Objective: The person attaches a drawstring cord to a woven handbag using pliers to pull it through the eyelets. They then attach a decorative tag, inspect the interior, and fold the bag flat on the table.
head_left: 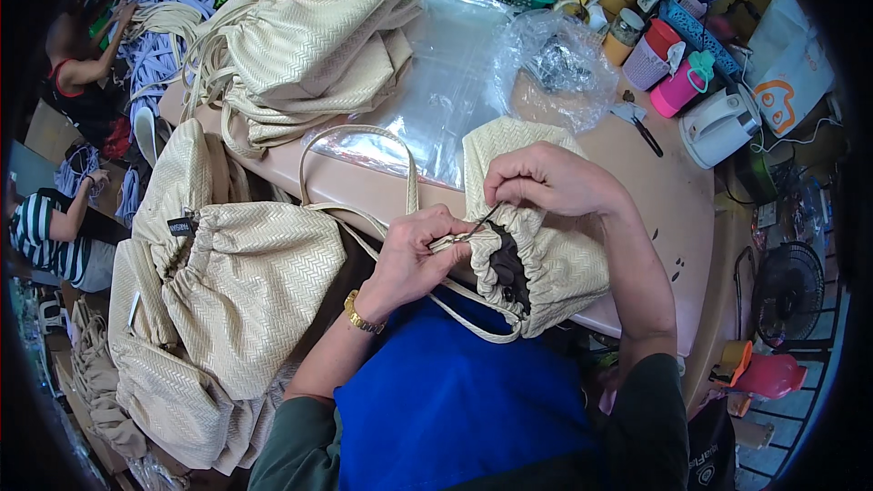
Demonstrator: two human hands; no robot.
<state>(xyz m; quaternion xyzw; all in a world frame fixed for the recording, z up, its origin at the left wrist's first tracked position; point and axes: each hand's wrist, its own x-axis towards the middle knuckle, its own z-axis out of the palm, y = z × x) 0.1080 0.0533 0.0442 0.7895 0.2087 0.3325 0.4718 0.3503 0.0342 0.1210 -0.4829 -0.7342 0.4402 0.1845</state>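
Note:
A cream drawstring bag point(568, 264) with a herringbone weave lies at the table's near edge in front of me, its gathered mouth showing a dark lining point(509, 273). My left hand point(418, 250) pinches the bag's strap end beside that mouth. Above the bag, my right hand point(550, 177) is closed on a thin dark pointed tool point(486, 219), whose exact kind I cannot make out. The tool's tip meets the strap near my left fingertips. A long cream strap point(409, 164) loops from the bag over the table edge to the left.
Similar bags are stacked point(309, 45) at the back left and piled point(264, 282) at my left. Clear plastic sleeves point(446, 73), a crumpled plastic bag point(559, 59), snips point(647, 135) and a white kettle point(718, 132) lie beyond. Two people point(77, 73) work at far left.

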